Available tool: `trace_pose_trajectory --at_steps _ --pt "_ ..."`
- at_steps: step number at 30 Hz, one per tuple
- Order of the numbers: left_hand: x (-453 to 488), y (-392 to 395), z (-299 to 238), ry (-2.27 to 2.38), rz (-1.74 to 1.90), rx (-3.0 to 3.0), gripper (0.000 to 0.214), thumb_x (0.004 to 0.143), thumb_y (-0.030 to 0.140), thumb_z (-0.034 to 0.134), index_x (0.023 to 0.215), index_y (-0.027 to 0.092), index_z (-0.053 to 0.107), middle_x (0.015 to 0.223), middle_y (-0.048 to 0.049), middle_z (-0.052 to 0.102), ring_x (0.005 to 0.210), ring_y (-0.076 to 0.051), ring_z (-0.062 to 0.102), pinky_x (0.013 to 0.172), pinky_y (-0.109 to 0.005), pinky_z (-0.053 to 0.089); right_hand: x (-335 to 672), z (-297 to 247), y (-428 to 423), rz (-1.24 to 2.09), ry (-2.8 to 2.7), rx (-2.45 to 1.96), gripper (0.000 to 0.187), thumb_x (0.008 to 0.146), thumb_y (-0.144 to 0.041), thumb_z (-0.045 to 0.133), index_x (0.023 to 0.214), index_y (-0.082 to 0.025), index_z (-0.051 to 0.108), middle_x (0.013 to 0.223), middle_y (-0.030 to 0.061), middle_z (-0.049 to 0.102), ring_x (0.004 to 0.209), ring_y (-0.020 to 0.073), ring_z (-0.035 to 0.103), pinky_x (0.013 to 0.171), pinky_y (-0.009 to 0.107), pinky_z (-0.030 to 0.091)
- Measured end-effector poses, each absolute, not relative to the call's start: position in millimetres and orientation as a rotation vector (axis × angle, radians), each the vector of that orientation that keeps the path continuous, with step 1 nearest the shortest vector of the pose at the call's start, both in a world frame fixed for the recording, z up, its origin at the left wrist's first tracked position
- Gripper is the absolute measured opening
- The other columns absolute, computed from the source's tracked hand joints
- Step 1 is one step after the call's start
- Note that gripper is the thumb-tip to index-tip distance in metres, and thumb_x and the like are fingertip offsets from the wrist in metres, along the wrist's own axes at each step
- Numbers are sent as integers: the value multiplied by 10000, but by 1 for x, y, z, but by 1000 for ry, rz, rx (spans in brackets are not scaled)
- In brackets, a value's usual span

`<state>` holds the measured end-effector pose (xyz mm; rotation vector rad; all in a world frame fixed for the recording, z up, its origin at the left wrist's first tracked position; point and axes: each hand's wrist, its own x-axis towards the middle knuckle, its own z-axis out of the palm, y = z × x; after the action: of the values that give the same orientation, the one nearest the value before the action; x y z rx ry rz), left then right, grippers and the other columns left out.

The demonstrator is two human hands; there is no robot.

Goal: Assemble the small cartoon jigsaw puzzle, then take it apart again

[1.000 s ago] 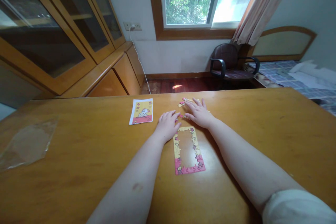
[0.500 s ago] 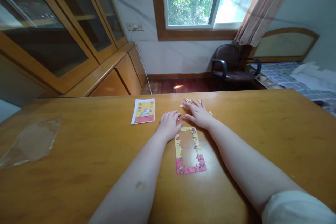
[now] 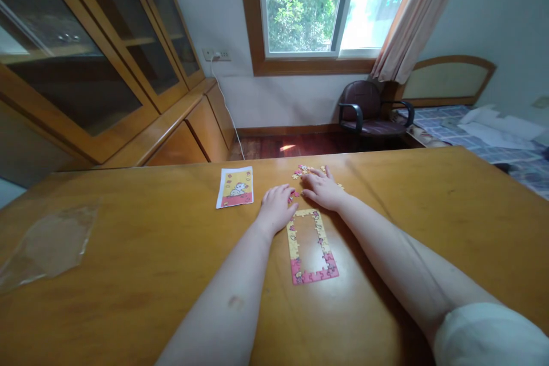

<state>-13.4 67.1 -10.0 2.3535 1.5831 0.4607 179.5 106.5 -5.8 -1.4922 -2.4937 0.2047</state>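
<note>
A yellow and pink jigsaw frame (image 3: pixel 312 246), only its border assembled, lies on the wooden table (image 3: pixel 128 251) in front of me. My left hand (image 3: pixel 275 204) rests palm down just beyond the frame's top left corner, fingers spread, fingertips by a small pink loose piece (image 3: pixel 294 196). My right hand (image 3: pixel 321 187) lies flat beyond the frame's top right, fingers stretched over a scatter of loose puzzle pieces (image 3: pixel 301 170). A picture card (image 3: pixel 235 187) showing the finished image lies left of my left hand.
A clear plastic bag (image 3: pixel 47 243) lies at the table's left. Beyond the table's far edge stand a dark armchair (image 3: pixel 364 111), wooden glass-door cabinets (image 3: pixel 107 63) along the left wall, a window, and a bed (image 3: pixel 484 131) at right.
Both hands stay near the loose pieces; the right hand has drawn slightly left toward the left hand. The camera shifted a little, so the room sits lower and more to the left.
</note>
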Motion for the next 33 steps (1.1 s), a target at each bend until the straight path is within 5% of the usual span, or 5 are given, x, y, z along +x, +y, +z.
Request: trace_pose_trajectory --at_steps 27,33 --pt "-13 67 -9 1597 448 2360 419 844 370 545 1235 219 535 1349 -60 518 1247 -242 435 1079 -401 297 178 1 126 356 -2570 -1424 476 893 -465 465 1289 -201 474 1329 122 530 1330 295 322 1102 608 31" --pt "-12 68 -8 1591 442 2350 408 839 368 554 1224 235 541 1355 -52 512 1255 -240 429 1093 -402 278 182 6 124 427 -2505 -1409 360 898 -455 452 1147 -218 561 1260 94 583 1300 285 368 1098 622 23"
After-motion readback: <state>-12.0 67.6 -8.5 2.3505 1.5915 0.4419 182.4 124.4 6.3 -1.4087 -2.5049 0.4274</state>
